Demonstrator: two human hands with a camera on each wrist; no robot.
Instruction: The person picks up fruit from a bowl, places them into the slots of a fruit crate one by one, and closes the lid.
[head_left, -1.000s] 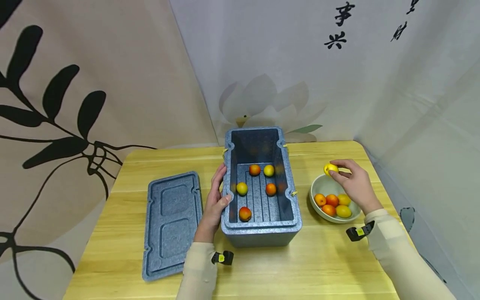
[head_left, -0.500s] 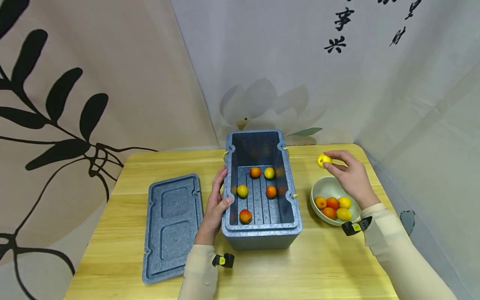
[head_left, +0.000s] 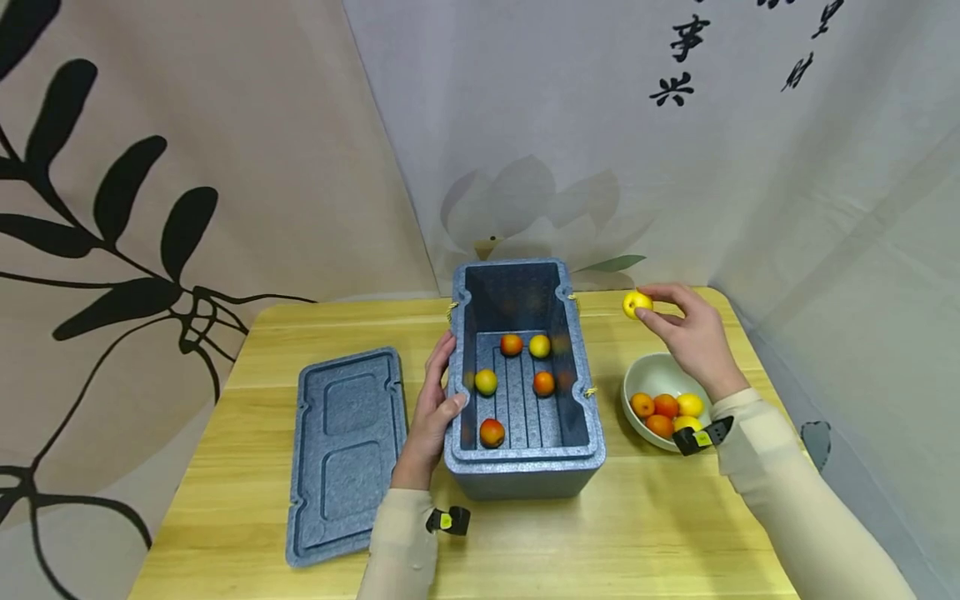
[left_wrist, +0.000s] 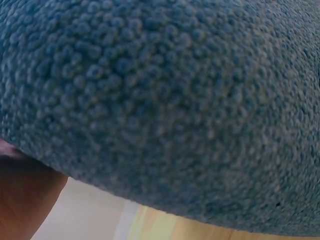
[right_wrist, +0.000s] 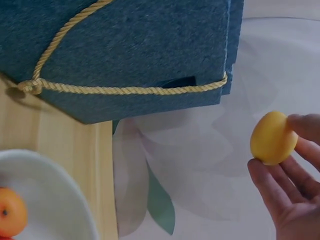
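My right hand [head_left: 693,337] pinches a small yellow fruit [head_left: 637,305] between thumb and fingertips, raised beyond the bowl. Its smooth oval shape shows in the right wrist view, where the fruit [right_wrist: 273,138] is apart from the box. A blue-grey foam box [head_left: 525,454] stands lidless in the middle of the table. Along its left wall lies my left hand [head_left: 431,412], gripping it with the thumb at the rim and the fingers along the outside. Inside are several red-orange fruits [head_left: 492,433] and yellow fruits [head_left: 485,382], spread over the ribbed floor.
A pale bowl [head_left: 637,367] right of the box holds several orange fruits [head_left: 642,405] and yellow ones [head_left: 690,405]. The foam lid [head_left: 348,454] lies left on the wooden table [head_left: 517,550]. A rope handle [right_wrist: 125,90] runs along the box's side; a printed curtain hangs behind.
My right hand has lifted the yellow fruit away from over the bowl, up and to the left toward the box. The left hand keeps its place on the box wall.
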